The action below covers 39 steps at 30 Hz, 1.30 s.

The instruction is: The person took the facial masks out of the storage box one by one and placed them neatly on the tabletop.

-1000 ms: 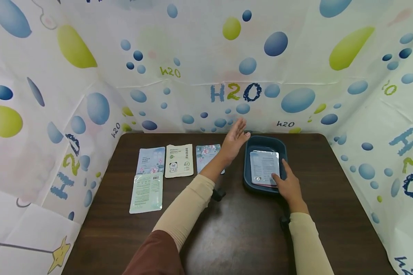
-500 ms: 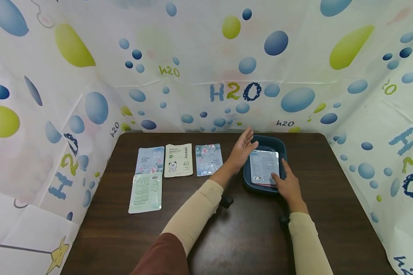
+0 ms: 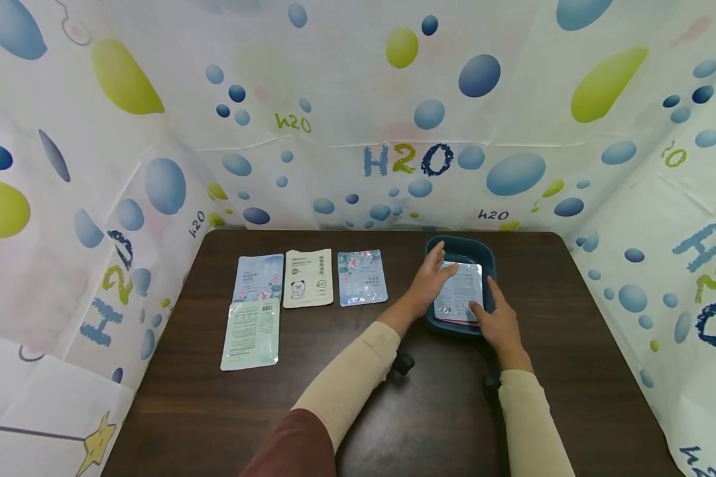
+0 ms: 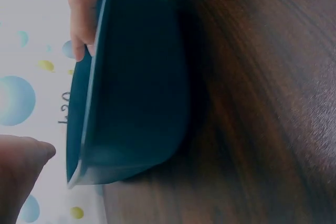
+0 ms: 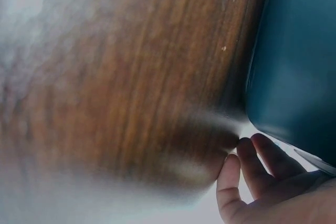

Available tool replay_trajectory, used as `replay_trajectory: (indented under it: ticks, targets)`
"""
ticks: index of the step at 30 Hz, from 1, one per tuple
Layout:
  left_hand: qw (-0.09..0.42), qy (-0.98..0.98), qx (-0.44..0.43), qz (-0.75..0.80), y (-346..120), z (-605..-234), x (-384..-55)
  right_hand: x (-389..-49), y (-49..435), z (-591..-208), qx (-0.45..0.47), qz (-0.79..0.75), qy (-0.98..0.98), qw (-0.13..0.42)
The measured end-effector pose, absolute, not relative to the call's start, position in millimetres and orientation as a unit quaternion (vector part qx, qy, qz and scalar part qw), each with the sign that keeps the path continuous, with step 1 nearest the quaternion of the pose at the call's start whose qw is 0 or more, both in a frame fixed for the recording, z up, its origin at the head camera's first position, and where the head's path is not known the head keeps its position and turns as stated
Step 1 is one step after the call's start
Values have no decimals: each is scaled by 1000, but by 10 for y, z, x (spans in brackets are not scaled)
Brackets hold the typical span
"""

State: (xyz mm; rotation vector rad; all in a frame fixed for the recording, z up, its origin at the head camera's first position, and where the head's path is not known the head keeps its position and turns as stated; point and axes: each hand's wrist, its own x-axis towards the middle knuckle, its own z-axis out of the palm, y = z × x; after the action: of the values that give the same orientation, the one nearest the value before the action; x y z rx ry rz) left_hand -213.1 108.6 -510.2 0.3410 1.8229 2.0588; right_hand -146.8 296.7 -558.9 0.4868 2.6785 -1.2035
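Observation:
A dark blue plastic basin (image 3: 468, 244) stands on the table at right of centre, with flat sachets inside. The top sachet (image 3: 464, 291) is silvery with printed text; a pink edge shows beneath it. My right hand (image 3: 501, 330) straddles the basin's right rim, thumb inside over the sachet and fingers along the outer wall. In the right wrist view, its fingers (image 5: 262, 174) lie beside the basin wall (image 5: 294, 66). My left hand (image 3: 425, 286) is over the basin's left rim with straight fingers, holding nothing. Its thumb shows beside the basin in the left wrist view.
Left of the basin lie a blue floral sachet (image 3: 362, 278), a cream sachet with a bear print (image 3: 307, 278) and another blue floral sachet (image 3: 259, 277). A pale green sachet (image 3: 250, 334) overlaps the last one's lower edge. A patterned curtain (image 3: 334, 99) surrounds the brown table (image 3: 406, 424).
My left hand has moved right and toward me, from left of the basin to over its left rim, uncovering the nearest floral sachet. The right hand has stayed at the basin.

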Motion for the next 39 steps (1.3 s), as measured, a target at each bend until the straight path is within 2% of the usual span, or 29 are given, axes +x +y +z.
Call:
replay_trajectory:
  ticks: [19, 27, 39]
  targets:
    - [201, 644, 1, 738, 1284, -5321, -2138, -1453, 2930, -5628, 155, -398, 901, 71]
    - [248, 596, -42, 762, 1271, -5321, -2207, -1468, 2928, -5638, 154, -396, 902, 69]
    - [274, 521, -43, 807, 1299, -5321, -2211, -1467, 2971, -5630, 163, -403, 897, 75]
